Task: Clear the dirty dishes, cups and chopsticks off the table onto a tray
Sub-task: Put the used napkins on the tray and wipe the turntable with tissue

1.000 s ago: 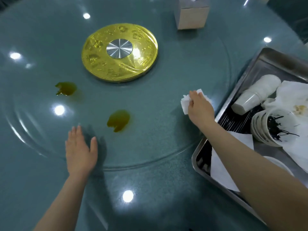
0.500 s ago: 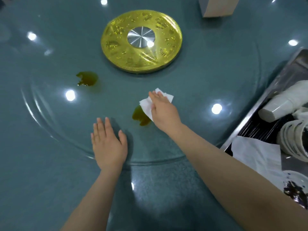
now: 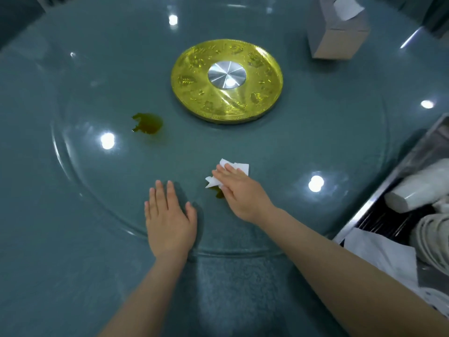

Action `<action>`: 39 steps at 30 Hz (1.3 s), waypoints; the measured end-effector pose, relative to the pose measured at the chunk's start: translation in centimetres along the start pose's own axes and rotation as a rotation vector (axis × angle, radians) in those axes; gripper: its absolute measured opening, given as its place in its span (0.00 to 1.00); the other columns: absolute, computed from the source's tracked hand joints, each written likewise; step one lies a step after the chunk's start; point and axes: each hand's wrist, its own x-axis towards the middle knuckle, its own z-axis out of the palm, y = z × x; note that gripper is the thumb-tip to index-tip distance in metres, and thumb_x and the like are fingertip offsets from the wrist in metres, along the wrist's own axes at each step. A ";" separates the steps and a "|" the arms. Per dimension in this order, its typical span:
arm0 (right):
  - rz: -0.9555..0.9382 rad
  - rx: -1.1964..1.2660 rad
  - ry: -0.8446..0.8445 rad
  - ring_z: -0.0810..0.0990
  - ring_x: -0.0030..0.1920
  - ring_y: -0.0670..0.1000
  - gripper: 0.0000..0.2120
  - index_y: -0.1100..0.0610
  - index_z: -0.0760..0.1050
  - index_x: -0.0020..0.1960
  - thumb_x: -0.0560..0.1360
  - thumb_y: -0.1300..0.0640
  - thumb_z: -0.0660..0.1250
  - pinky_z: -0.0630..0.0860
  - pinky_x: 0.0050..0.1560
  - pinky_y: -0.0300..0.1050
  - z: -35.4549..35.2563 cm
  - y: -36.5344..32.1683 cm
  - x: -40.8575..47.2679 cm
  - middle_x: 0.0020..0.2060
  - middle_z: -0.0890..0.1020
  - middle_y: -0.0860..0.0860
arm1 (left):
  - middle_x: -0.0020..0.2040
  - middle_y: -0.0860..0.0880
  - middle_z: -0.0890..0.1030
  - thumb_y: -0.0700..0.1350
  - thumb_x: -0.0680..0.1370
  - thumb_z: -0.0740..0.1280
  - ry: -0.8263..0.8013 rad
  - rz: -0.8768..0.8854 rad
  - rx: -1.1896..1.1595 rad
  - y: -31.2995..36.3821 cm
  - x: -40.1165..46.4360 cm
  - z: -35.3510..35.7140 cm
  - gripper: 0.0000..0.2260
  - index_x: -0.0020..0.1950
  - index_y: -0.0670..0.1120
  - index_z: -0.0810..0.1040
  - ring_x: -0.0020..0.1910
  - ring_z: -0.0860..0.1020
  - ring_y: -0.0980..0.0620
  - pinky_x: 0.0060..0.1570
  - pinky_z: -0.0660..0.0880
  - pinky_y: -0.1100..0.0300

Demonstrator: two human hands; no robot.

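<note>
My right hand (image 3: 239, 190) presses a white paper napkin (image 3: 239, 167) flat onto a brown sauce spill (image 3: 219, 193) on the glass turntable (image 3: 97, 190); only a small edge of the spill shows. My left hand (image 3: 168, 218) lies flat with straight fingers on the glass just left of it. A second brown spill (image 3: 147, 123) sits farther left. The metal tray (image 3: 413, 154) at the right edge holds white cups (image 3: 413, 194), stacked bowls (image 3: 435, 235) and white napkins (image 3: 379, 254).
A gold disc with a silver hub (image 3: 227, 80) marks the turntable's centre. A grey tissue box (image 3: 339, 32) stands at the back right. The teal table (image 3: 48, 276) runs beyond the glass rim on all sides.
My right hand carried the napkin from beside the tray leftwards and now covers the near spill with it. My left hand stayed flat on the glass. The view shifted left.
</note>
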 end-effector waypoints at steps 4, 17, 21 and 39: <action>-0.026 -0.034 -0.048 0.51 0.76 0.48 0.22 0.55 0.59 0.75 0.82 0.61 0.51 0.40 0.69 0.32 0.6 -0.7 -1.6 0.76 0.59 0.49 | 0.77 0.41 0.57 0.49 0.79 0.59 -0.002 0.006 -0.011 0.1 0.0 -0.1 0.28 0.77 0.42 0.58 0.77 0.54 0.43 0.75 0.48 0.49; 0.181 0.190 0.051 0.55 0.75 0.44 0.31 0.42 0.66 0.70 0.77 0.70 0.51 0.53 0.61 0.26 1.5 -0.9 -2.8 0.72 0.62 0.37 | 0.78 0.42 0.56 0.51 0.79 0.56 0.065 0.045 -0.021 -0.7 0.2 0.7 0.28 0.77 0.43 0.57 0.77 0.52 0.45 0.75 0.46 0.51; 0.176 0.171 0.198 0.69 0.67 0.48 0.25 0.48 0.70 0.69 0.78 0.68 0.56 0.58 0.54 0.20 2.1 -1.2 -2.7 0.69 0.72 0.47 | 0.78 0.43 0.54 0.53 0.78 0.53 0.078 0.054 -0.018 -0.8 0.4 0.6 0.29 0.77 0.44 0.55 0.77 0.51 0.45 0.75 0.45 0.51; 0.113 -0.095 0.419 0.74 0.46 0.61 0.15 0.62 0.79 0.57 0.72 0.70 0.64 0.74 0.49 0.52 5.6 -4.8 -4.4 0.46 0.74 0.59 | 0.79 0.42 0.50 0.51 0.80 0.53 0.067 0.115 -0.028 -1.8 0.7 0.1 0.28 0.78 0.43 0.53 0.78 0.48 0.45 0.75 0.43 0.52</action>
